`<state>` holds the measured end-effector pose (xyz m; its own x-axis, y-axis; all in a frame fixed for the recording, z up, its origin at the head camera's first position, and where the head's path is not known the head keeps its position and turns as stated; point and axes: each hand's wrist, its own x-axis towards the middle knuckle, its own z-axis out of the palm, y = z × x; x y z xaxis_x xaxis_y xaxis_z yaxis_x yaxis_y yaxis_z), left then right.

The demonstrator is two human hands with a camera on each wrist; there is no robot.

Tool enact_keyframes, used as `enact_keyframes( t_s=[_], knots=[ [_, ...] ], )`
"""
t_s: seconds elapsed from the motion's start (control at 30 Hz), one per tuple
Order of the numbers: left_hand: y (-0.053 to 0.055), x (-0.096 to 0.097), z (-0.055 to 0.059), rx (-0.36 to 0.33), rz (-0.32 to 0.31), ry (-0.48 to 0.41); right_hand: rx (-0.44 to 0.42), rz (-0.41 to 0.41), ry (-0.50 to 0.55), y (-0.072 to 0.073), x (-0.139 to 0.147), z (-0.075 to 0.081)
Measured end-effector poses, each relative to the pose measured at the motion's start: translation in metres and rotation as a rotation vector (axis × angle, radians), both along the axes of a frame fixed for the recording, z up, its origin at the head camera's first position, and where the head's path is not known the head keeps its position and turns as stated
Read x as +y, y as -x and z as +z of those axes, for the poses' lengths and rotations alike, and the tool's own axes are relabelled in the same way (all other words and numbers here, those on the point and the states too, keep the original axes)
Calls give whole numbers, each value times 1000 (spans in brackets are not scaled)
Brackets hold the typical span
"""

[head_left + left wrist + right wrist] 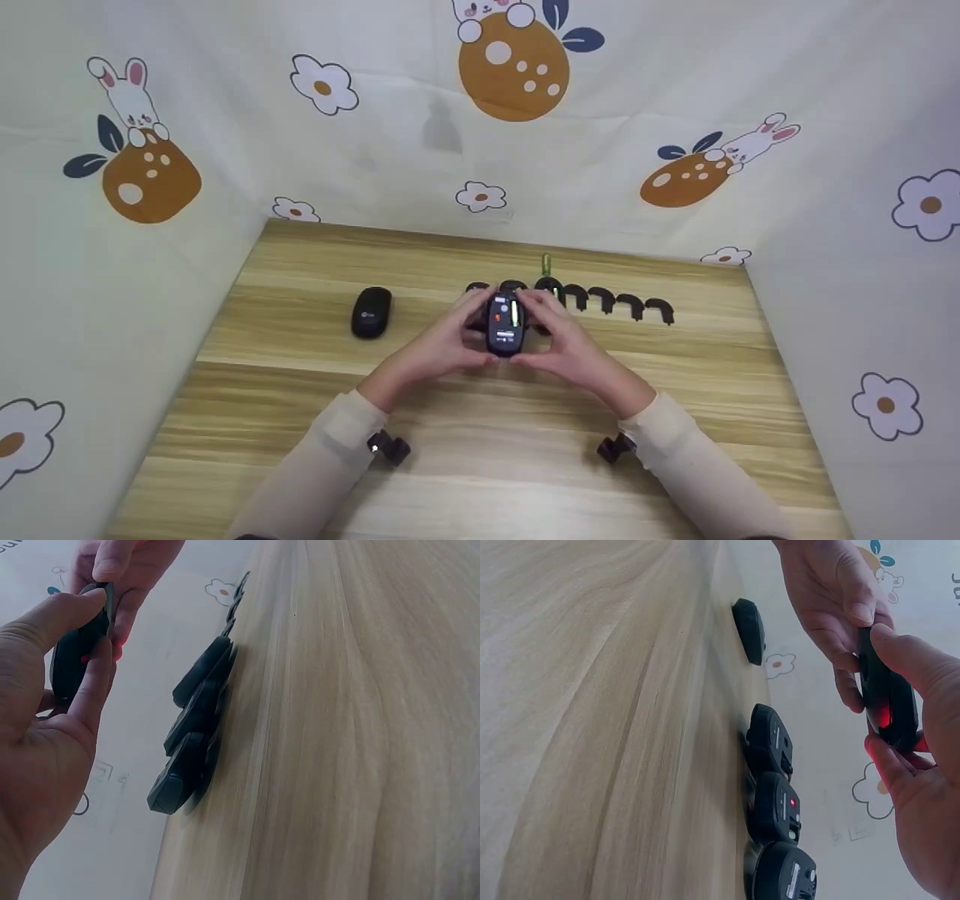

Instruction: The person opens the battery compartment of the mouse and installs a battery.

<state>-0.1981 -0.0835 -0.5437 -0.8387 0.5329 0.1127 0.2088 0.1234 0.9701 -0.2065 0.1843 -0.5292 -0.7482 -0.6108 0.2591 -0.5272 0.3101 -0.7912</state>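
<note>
Over the bench (pixel 480 480), just in front of a row of upturned mice (pixel 775 806), a black mouse (pixel 504 330) hung between two hands, its underside facing the head camera. The left grip (pixel 442 345) and the right grip (pixel 574 349) both grasped it, thumbs and fingers pinching its edges from either side. A bright greenish strip, apparently a battery (pixel 514 313), showed in its slot, and a red glow came from the base.

With no cover visible over that slot, the likeliest mishap seemed to be the battery dropping out, should the mouse be tipped too far. Fingertips alone bore the smooth shell, so uneven pressure could have let it slip onto the row behind. Knuckles pushed forward might also have knocked the loose green battery (pixel 546 264) and set it rolling, or scattered the hooked black pieces (pixel 602 298) to the right. Well apart on the left, another mouse (pixel 371 311) looked out of harm's way.
</note>
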Motion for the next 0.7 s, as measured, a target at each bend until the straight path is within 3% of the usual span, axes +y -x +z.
enact_keyframes(
  t_s=[0.2, 0.47, 0.7],
  knots=[
    [-1, -7, 1, -22, 13, 7, -37, 11, 5, 3, -7, -1],
    [0, -17, 4, 90, 93, 178, -21, -4, -23, 6, -14, -1],
    [2, -24, 3, 138, 101, 222, -10, -31, -103, 9, -21, 2]
  ],
)
